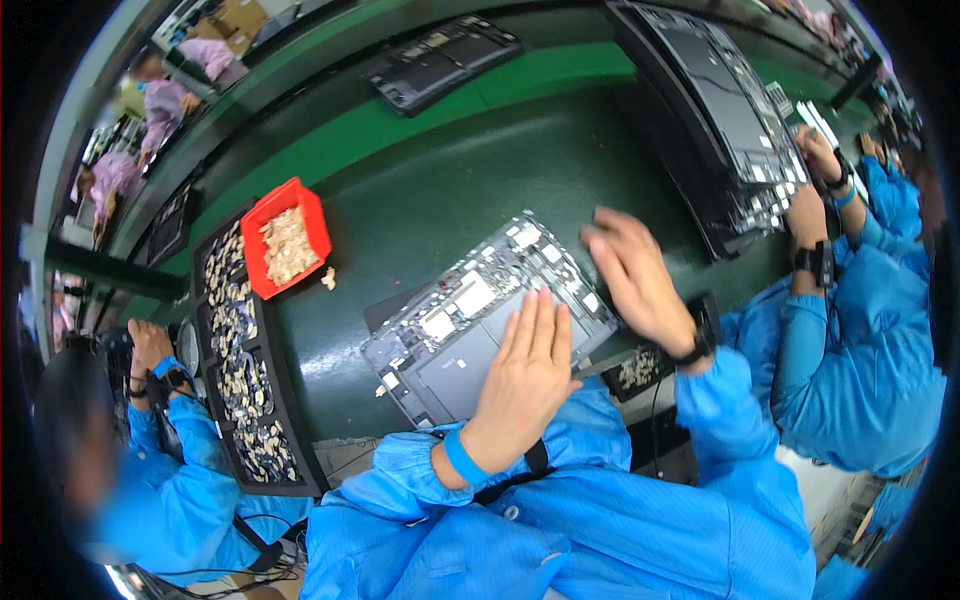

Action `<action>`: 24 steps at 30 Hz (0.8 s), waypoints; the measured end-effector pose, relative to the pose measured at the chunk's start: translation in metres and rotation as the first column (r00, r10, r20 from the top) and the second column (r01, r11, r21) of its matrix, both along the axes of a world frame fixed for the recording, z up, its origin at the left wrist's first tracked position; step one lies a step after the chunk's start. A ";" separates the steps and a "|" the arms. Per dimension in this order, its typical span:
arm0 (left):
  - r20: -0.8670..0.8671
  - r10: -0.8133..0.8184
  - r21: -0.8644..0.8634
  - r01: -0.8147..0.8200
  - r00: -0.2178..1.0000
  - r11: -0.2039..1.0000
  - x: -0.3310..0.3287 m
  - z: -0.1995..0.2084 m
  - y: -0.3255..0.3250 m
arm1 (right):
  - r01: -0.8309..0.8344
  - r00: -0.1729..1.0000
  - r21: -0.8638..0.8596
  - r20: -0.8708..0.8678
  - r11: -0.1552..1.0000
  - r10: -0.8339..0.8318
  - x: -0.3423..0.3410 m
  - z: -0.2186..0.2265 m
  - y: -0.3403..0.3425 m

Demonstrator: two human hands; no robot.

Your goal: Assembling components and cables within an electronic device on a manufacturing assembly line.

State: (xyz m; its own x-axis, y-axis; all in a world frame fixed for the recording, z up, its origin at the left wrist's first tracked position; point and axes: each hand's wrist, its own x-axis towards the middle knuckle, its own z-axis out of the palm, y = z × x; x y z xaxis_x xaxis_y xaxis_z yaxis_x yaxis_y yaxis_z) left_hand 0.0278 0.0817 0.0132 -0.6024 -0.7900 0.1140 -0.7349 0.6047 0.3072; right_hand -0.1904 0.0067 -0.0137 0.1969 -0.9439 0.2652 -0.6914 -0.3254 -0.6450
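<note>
The left hand (528, 372) lies flat, fingers straight and close together, right on the dark grey panel (445, 382) of one thin, grey, rectangular device (495, 328) with its circuitry bare; so the device sits directly under that hand, on the dark green worktop (450, 165). Small pale print shows on the panel just left of the hand, too tiny to read, and several white patches (473, 294) dot the circuitry. Now the right hand (637, 280), blurred, beside the device's right edge, fingers loosely apart, nothing visible in them; whether it touches, I can't tell. Counting up: one long black compartmented tray (290, 412) of small dark and pale parts, well left of the left hand; one red plastic box (316, 225) of little pale pieces, ahead and left of it, with one loose pale piece (329, 279) near the box; one dark tray (622, 394) of pale bits, nearer the body than the right hand. Beyond the right hand rises a stack of similar devices (722, 95), too overlapped to count.
</note>
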 end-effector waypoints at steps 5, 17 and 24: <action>0.072 -0.003 -0.239 0.020 0.997 0.971 -0.001 -0.014 0.011 | 0.006 0.947 0.318 0.302 0.948 -0.107 0.034 0.018 0.059; -0.736 -0.158 -0.272 -0.074 0.659 0.959 0.089 0.047 0.024 | -0.106 0.599 0.223 0.792 0.969 -0.117 0.045 0.125 -0.030; -0.910 0.092 0.062 -0.087 0.404 0.994 0.111 -0.005 0.029 | -0.252 0.389 0.338 0.894 0.907 -0.225 0.183 0.123 -0.290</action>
